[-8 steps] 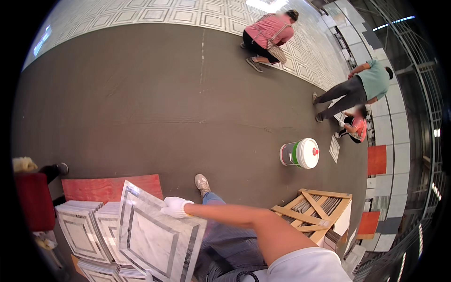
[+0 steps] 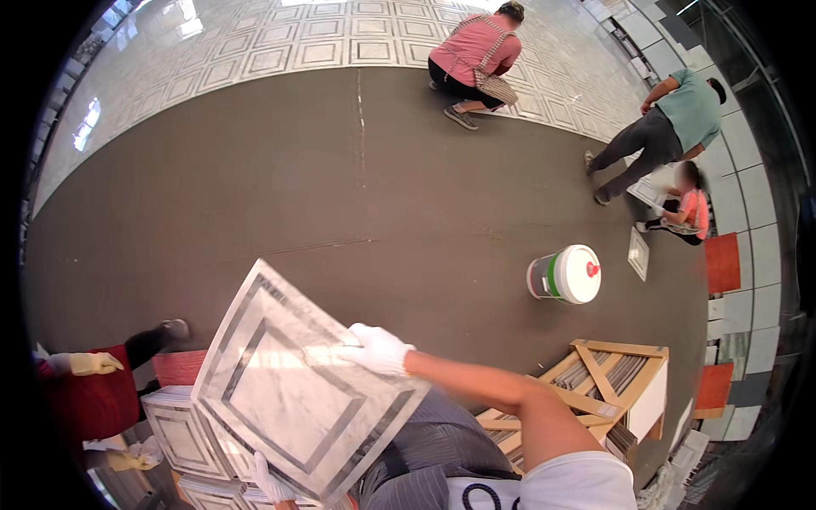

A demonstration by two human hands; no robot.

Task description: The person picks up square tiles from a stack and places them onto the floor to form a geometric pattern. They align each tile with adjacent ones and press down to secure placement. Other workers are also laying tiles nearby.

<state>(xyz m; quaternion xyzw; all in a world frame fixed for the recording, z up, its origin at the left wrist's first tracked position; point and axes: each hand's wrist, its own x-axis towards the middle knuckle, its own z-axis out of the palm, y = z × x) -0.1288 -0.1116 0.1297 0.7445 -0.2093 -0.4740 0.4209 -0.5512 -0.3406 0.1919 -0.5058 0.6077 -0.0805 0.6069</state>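
I hold up a square marble tile (image 2: 293, 391), white with dark grey inlaid bands, tilted in front of my body. My right hand (image 2: 380, 350), in a white knitted glove, grips its upper right edge. On the lower left edge is my left hand (image 2: 270, 478), also white-gloved, its fingers partly hidden by the tile. Stacks of similar framed tiles (image 2: 180, 429) stand just left of and beneath the held one, partly covered by it.
A co-worker in a red garment (image 2: 85, 399) with pale yellow gloves stands at left. A white lidded bucket (image 2: 571, 274) and a wooden crate of tiles (image 2: 586, 387) are to the right. Several people work near the laid tile floor (image 2: 297, 38). One tile (image 2: 638, 254) lies by them.
Both hands have raised the tile away from the stacks, up and to the right. My left hand shows more clearly. The co-worker in red has come further into view, and my view has shifted.
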